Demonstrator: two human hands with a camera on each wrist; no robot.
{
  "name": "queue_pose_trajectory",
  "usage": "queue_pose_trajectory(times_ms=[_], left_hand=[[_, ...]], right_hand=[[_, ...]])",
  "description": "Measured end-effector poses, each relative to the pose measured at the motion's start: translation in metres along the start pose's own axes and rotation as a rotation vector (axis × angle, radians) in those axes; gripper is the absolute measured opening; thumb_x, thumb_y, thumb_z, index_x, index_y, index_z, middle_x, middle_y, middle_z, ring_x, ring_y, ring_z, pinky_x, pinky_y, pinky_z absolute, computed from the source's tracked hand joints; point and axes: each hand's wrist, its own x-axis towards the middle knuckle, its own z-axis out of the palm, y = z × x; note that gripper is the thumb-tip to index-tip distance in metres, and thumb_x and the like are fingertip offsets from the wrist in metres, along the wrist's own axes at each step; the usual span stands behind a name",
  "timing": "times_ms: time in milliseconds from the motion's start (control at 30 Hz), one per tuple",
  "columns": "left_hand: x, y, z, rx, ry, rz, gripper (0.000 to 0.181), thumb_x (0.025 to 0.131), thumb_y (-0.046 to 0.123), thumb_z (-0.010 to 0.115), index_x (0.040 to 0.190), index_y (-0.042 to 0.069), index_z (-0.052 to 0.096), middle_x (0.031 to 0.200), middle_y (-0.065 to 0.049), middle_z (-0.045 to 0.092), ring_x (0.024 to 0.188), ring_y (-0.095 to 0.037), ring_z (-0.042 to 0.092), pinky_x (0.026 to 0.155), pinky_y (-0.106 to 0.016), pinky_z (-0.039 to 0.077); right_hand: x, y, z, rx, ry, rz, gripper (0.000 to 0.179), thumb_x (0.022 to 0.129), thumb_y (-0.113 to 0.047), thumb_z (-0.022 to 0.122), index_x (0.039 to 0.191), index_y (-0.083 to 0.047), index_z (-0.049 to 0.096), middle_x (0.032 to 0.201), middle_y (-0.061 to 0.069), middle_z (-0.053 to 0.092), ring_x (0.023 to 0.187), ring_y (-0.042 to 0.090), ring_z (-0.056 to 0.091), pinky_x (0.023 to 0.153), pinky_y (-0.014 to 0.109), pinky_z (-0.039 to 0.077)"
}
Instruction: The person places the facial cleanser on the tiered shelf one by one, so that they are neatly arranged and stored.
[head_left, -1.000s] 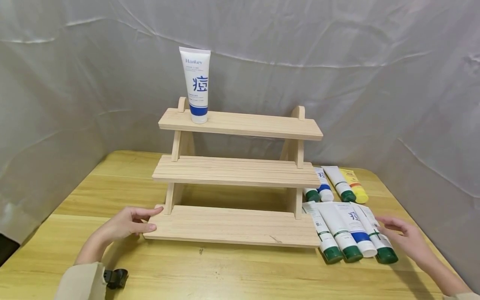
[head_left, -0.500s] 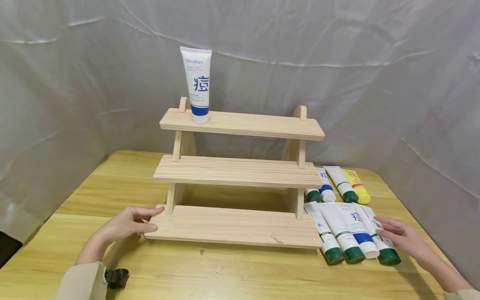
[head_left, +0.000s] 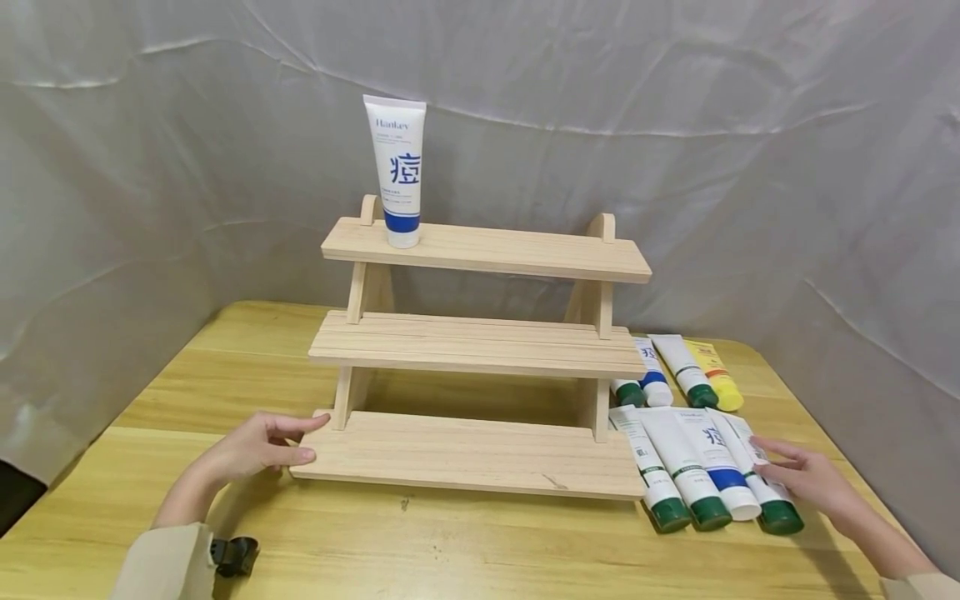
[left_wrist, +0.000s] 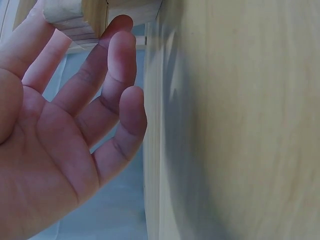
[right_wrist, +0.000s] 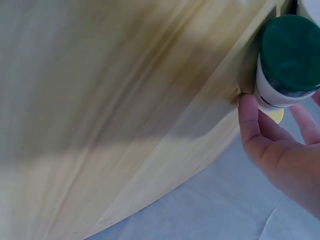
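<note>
A light squeeze should do

The white plastic tube (head_left: 745,454) with a dark green cap (head_left: 782,517) will probably handle as light, pliable and slightly slick, with the surest hold near its stiff cap. Rightmost in the front row, it lies toward the wooden table's (head_left: 375,537) right edge, touching the right hand's (head_left: 817,483) fingertips; I cannot tell whether they pinch it. The left hand (head_left: 262,446) grips the pale three-tier wooden shelf's (head_left: 472,454) bottom left end.

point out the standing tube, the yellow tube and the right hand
Standing tube (head_left: 397,171): head view, front of its body.
Yellow tube (head_left: 713,373): head view, middle of its body.
Right hand (head_left: 813,480): head view, middle of the hand.
</note>
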Motion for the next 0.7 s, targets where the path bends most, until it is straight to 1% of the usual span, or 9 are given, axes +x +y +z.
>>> queue_pose_trajectory(times_ms=[133,267,367,533,633,667,700], left_hand=[[-0.0002,-0.0002,-0.0001,0.003,0.003,0.003,0.053,0.082,0.012,0.065,0.125,-0.010,0.043,0.126,-0.031,0.037,0.052,-0.005,0.036,0.046,-0.025,0.038],[-0.0008,0.0000,-0.0004,0.006,0.003,0.002,0.054,0.082,0.013,0.065,0.125,-0.010,0.043,0.126,-0.031,0.038,0.052,-0.005,0.036,0.046,-0.025,0.038],[-0.0012,0.0005,-0.0003,0.007,0.004,0.001,0.054,0.082,0.013,0.065,0.125,-0.010,0.043,0.126,-0.031,0.038,0.052,-0.005,0.036,0.046,-0.025,0.039],[-0.0009,0.0020,0.0002,-0.001,0.002,-0.006,0.054,0.082,0.013,0.065,0.125,-0.010,0.042,0.127,-0.031,0.037,0.052,-0.005,0.036,0.046,-0.025,0.039],[-0.0002,0.0031,0.0003,-0.010,-0.002,-0.006,0.054,0.082,0.013,0.065,0.126,-0.009,0.042,0.128,-0.031,0.036,0.053,-0.005,0.035,0.046,-0.024,0.038],[0.0000,0.0034,0.0003,-0.011,-0.004,-0.005,0.054,0.082,0.013,0.064,0.126,-0.009,0.042,0.128,-0.031,0.036,0.053,-0.005,0.035,0.046,-0.024,0.038],[0.0001,0.0036,0.0004,-0.013,-0.004,-0.005,0.054,0.082,0.013,0.064,0.126,-0.009,0.042,0.128,-0.031,0.036,0.053,-0.005,0.035,0.046,-0.024,0.038]], right_hand=[[0.0013,-0.0037,-0.0010,-0.016,0.000,0.030,0.061,0.086,-0.030,0.058,0.126,0.011,0.037,0.116,0.040,0.039,0.087,0.032,0.052,0.060,0.030,0.042],[0.0017,-0.0064,0.0000,0.004,0.000,0.056,0.062,0.085,-0.029,0.059,0.127,0.011,0.037,0.106,0.036,0.046,0.078,0.023,0.050,0.056,0.030,0.042],[0.0015,-0.0066,0.0017,0.033,0.008,0.068,0.064,0.084,-0.030,0.061,0.127,0.010,0.036,0.104,0.037,0.048,0.074,0.020,0.052,0.054,0.031,0.046],[0.0003,-0.0022,0.0028,0.055,0.039,0.056,0.067,0.081,-0.031,0.064,0.126,0.010,0.037,0.105,0.039,0.049,0.070,0.019,0.054,0.051,0.034,0.048],[-0.0001,0.0004,-0.0006,0.050,0.059,0.011,0.067,0.081,-0.030,0.064,0.126,0.011,0.036,0.105,0.040,0.048,0.071,0.021,0.054,0.050,0.035,0.048],[-0.0006,0.0012,-0.0020,0.053,0.071,-0.004,0.066,0.081,-0.029,0.065,0.126,0.010,0.037,0.106,0.040,0.047,0.072,0.022,0.054,0.050,0.035,0.048],[-0.0011,0.0021,-0.0037,0.054,0.086,-0.015,0.061,0.081,-0.030,0.065,0.127,0.003,0.043,0.107,0.041,0.046,0.073,0.023,0.054,0.050,0.035,0.048]])
